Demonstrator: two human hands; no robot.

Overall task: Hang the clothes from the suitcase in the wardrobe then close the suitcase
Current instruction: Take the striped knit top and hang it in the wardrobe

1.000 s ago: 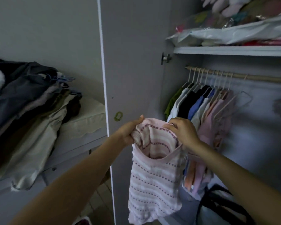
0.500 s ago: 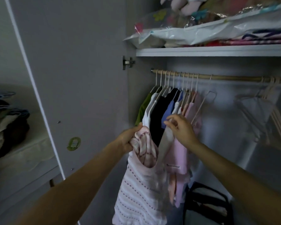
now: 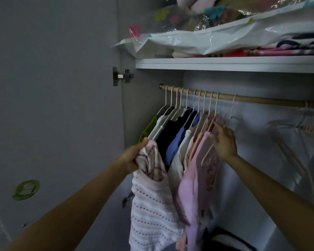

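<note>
Pink-striped knit top (image 3: 150,200) hung bunched in the left hand (image 3: 132,156), whose grip closed round its neckline, just left of the clothes on the wooden rail (image 3: 261,100). The right hand (image 3: 225,142), fingers loosely spread, touched an empty hanger (image 3: 230,120).

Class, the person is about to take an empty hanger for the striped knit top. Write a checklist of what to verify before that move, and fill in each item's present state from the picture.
1. Striped knit top secure in the left hand: ok, gripped at its upper edge.
2. Right hand free to take a hanger: ok, fingers spread, holding nothing.
3. Empty hanger within reach: ok, fingertips right beside it.
4. Free space on the rail: ok, bare stretch right of the hung clothes.
5. Top's neck opening ready for the hanger: cannot tell, fabric is bunched.
</note>
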